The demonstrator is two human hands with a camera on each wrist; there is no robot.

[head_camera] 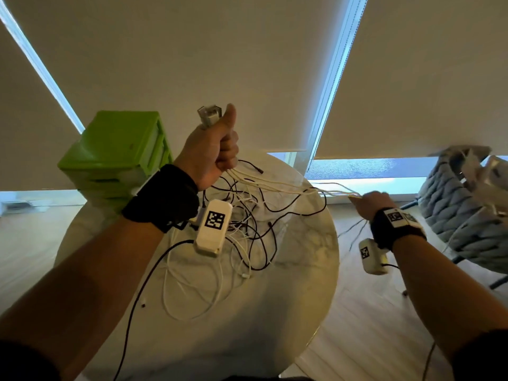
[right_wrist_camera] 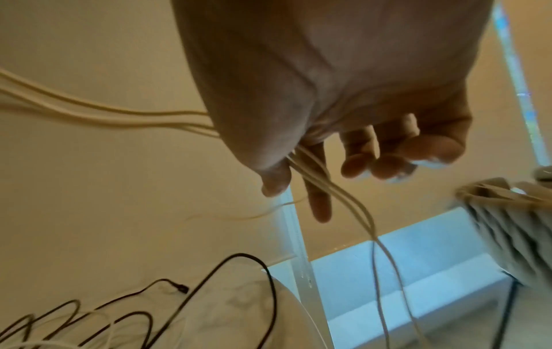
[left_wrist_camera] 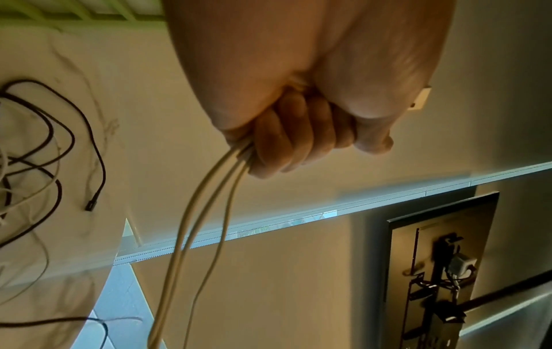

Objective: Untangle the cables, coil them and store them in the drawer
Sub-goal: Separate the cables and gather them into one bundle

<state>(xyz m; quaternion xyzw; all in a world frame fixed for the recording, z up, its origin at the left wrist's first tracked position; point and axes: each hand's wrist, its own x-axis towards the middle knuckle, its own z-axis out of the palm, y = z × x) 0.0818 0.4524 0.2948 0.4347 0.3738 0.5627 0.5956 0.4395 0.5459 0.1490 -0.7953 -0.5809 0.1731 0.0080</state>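
The raised left hand [head_camera: 211,149] makes a fist, fingers [left_wrist_camera: 283,141] clamped round three white cables [left_wrist_camera: 194,224]. The low right hand [head_camera: 371,200] loosely pinches them.

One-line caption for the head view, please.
Left hand grips white cables stretched to the right hand, above a cable tangle on a round marble table with a green drawer unit.

blocked: cable tangle [head_camera: 247,224] mid table [head_camera: 302,292] | drawer unit [head_camera: 118,149] far-left | chair [head_camera: 461,210] right | free: near-right tabletop
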